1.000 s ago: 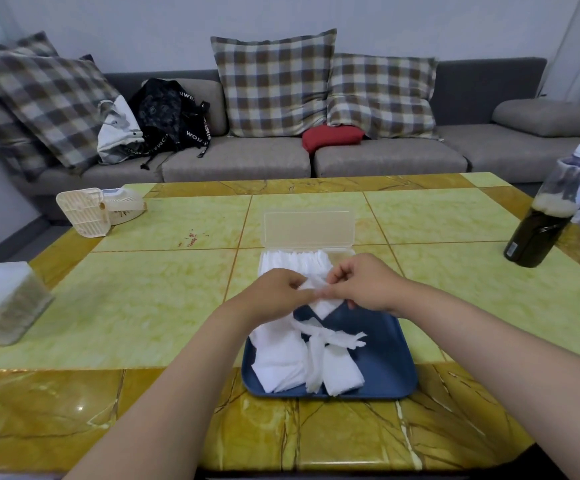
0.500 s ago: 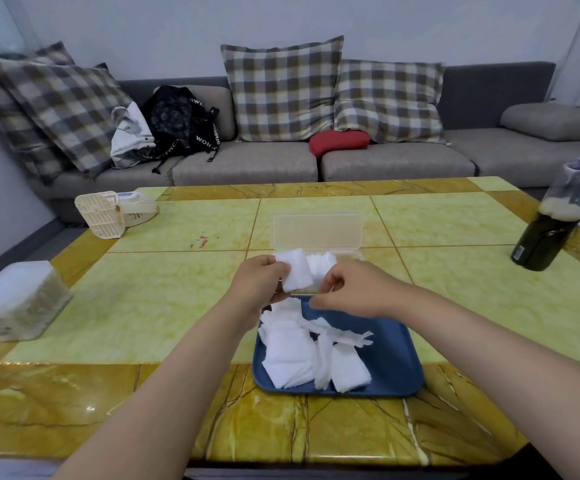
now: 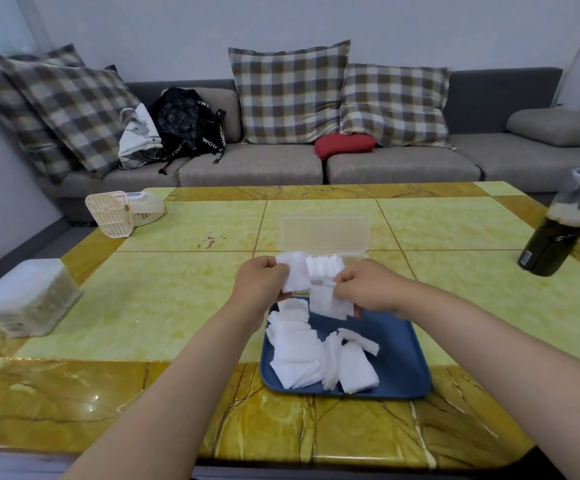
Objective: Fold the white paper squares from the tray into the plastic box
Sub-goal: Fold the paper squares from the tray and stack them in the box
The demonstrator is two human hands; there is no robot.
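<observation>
Far left, a translucent tub (image 3: pixel 27 299) sits at the edge of the table (image 3: pixel 164 299). A small cream fan (image 3: pixel 122 213) lies farther back near the far edge. Behind the table, a grey sofa (image 3: pixel 254 164) carries checked cushions (image 3: pixel 290 95) and a dark bag (image 3: pixel 184 126). At centre, the left hand (image 3: pixel 261 282) is raised above the near side of the box. Its thumb and fingers are curled, pinching a left square (image 3: pixel 293 273) at the paper's left edge, and the square hangs roughly upright. Just beyond, the clear plastic box (image 3: pixel 356 258) stands open with its lid (image 3: pixel 323 233) upright at the far side. A stack (image 3: pixel 326 265) of white paper stands on edge inside it. The right hand (image 3: pixel 368 289) is just right of the left hand, fingers clenched around a right square (image 3: pixel 330 301). This square hangs below the fingers over the far end of the tray. The two squares are close together, and whether they touch cannot be told. The blue tray (image 3: pixel 403 358) rests on the table directly in front of the box. A loose pile (image 3: pixel 302 355) of white squares fills its left half, some flat and some crumpled. Far right, a dark bottle (image 3: pixel 555 237) with a pale cap stands on the table, well apart from the tray.
</observation>
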